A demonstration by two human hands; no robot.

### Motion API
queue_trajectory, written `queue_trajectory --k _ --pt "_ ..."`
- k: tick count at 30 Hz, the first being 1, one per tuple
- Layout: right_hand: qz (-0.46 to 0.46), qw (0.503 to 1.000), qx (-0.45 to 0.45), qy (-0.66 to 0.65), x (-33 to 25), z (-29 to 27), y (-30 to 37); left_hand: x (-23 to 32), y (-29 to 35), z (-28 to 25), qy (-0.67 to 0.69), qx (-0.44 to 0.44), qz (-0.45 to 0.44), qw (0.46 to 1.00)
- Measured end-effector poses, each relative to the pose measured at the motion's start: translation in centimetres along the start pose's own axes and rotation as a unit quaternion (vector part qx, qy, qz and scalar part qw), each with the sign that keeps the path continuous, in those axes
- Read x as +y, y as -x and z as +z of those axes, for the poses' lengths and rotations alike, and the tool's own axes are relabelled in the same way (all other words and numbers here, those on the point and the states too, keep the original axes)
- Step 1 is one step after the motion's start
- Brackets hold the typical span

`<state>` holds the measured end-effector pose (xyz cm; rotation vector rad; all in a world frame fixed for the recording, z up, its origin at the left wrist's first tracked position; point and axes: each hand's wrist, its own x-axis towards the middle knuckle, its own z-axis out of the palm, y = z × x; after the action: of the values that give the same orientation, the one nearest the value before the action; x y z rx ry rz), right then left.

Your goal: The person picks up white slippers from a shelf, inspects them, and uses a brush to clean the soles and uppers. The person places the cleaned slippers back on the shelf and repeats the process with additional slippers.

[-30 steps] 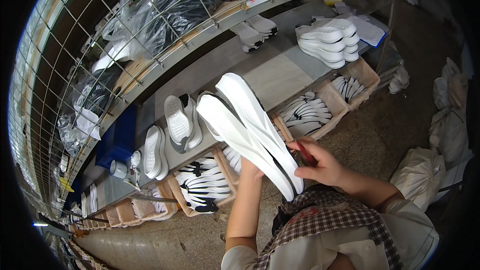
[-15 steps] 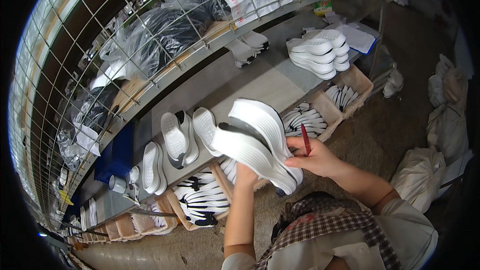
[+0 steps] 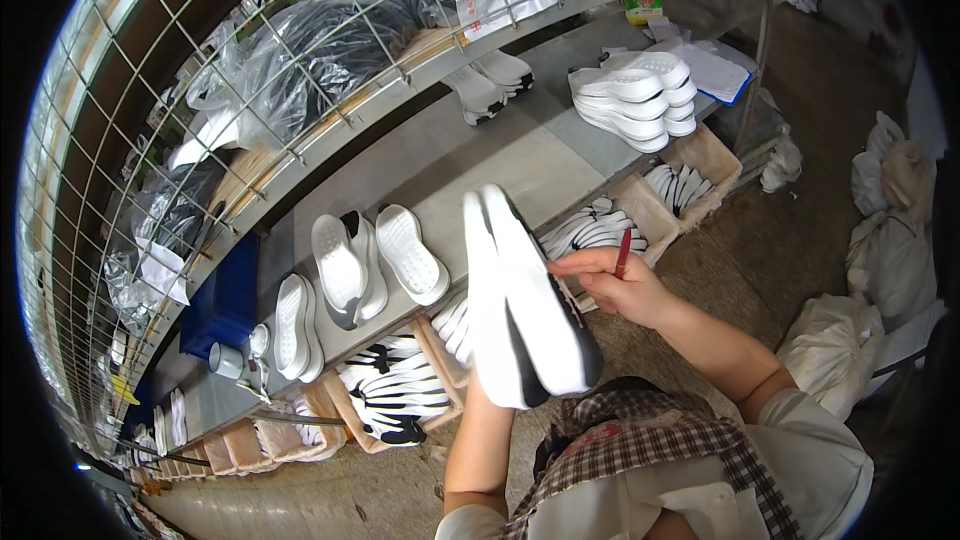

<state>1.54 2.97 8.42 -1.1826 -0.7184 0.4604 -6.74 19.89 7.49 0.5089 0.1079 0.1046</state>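
While two white soles (image 3: 545, 315) are raised before bench (image 3: 400, 155), left hand hidden behind them, cannot tell grip; right hand (image 3: 632, 292) pinches red pen (image 3: 623, 254) beside sole edge. Stray pen stroke could mark white; weak support could let pair slip.

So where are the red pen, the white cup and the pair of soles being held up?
Red pen (image 3: 624, 254): head view, on its barrel.
White cup (image 3: 226, 361): head view, on its side.
Held soles (image 3: 538, 312): head view, on the right one's white surface.
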Motion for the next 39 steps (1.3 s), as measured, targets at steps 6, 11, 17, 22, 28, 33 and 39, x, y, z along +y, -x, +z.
queue_trajectory --k 6,11,17,22,28,33,39 --pt "0.037 0.999 0.02 0.011 0.7 1.0 1.3 0.2 -1.6 -1.6 -0.005 -0.01 0.045 0.999" --pt "0.007 0.999 -0.003 0.051 0.5 1.5 2.0 0.1 -1.4 -2.6 -0.062 0.014 0.085 0.994" --pt "0.006 0.999 -0.024 0.048 0.8 1.8 2.9 0.1 -1.6 -3.9 -0.07 -0.095 0.135 0.984" --pt "-0.007 0.999 -0.034 0.017 1.5 2.1 2.9 0.2 -1.8 -5.1 -0.078 -0.115 0.17 0.976" --pt "-0.002 0.999 -0.042 -0.003 1.9 2.4 2.9 0.7 -1.8 -6.2 -0.105 -0.147 0.176 0.968" --pt "-0.034 0.998 -0.045 0.026 2.2 2.6 2.8 0.8 -1.9 -7.4 -0.114 -0.14 0.165 0.97" --pt "-0.092 0.981 -0.051 0.166 2.0 2.8 2.9 1.1 -1.3 -6.6 -0.082 -0.107 0.185 0.973"
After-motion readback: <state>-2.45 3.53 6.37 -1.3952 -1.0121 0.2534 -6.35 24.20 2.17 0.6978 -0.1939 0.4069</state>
